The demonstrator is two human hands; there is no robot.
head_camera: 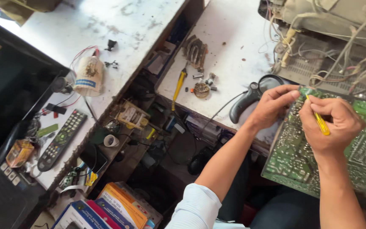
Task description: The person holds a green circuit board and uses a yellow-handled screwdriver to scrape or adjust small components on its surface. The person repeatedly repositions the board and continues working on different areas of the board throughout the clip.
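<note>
While the green circuit board (301,157) lay tilted across the person's lap against the bench edge, the left hand (272,104) pinched its top edge. Right hand (333,123) was clenched around a yellow tool (320,121), tip at the board's upper edge. Black magnifier (250,97) sat just beside the left hand.

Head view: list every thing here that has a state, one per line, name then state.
green circuit board: tilted, solder side up, steadied at its top edge.
left hand: pinching the board's top edge.
right hand: closed around a yellow tool.
yellow tool: held, tip at the board.
yellow-handled screwdriver: lying loose on the bench.
remote control: lying flat, buttons up.
</note>
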